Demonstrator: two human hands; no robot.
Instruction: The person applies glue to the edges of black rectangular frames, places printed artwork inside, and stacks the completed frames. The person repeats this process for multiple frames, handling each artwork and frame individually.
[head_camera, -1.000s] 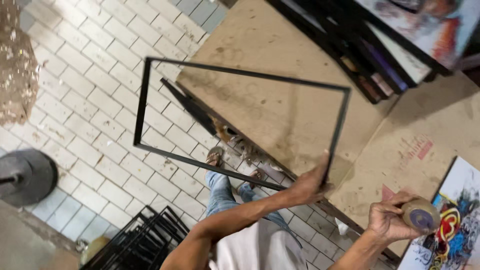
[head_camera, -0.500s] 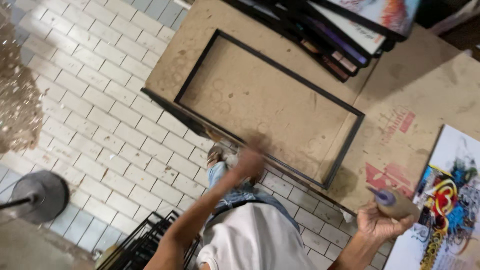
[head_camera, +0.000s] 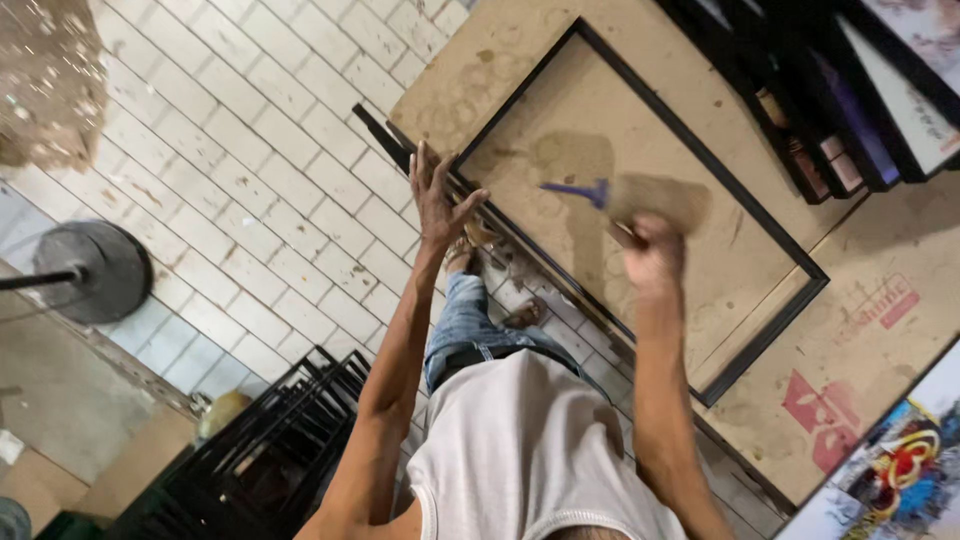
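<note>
A thin black rectangular frame (head_camera: 760, 342) lies flat on a cardboard-covered worktable (head_camera: 860, 380). My left hand (head_camera: 436, 195) rests with fingers spread on the frame's near-left edge at the table's rim. My right hand (head_camera: 648, 255) is raised over the frame's middle and grips a brush (head_camera: 640, 197) with a purple handle and a tan, blurred head. Under the table edge I see my jeans and sandalled feet (head_camera: 520, 315) on the white tiled floor.
A stack of black frames and pictures (head_camera: 850, 100) stands along the table's far side. A colourful print (head_camera: 900, 470) lies at the right. More black frames (head_camera: 250, 450) lean on the floor at lower left, near a round grey stand base (head_camera: 95, 270).
The frame went from being held up over the floor to lying flat on the table. My left hand shifted to its left edge; my right hand brought the brush over it.
</note>
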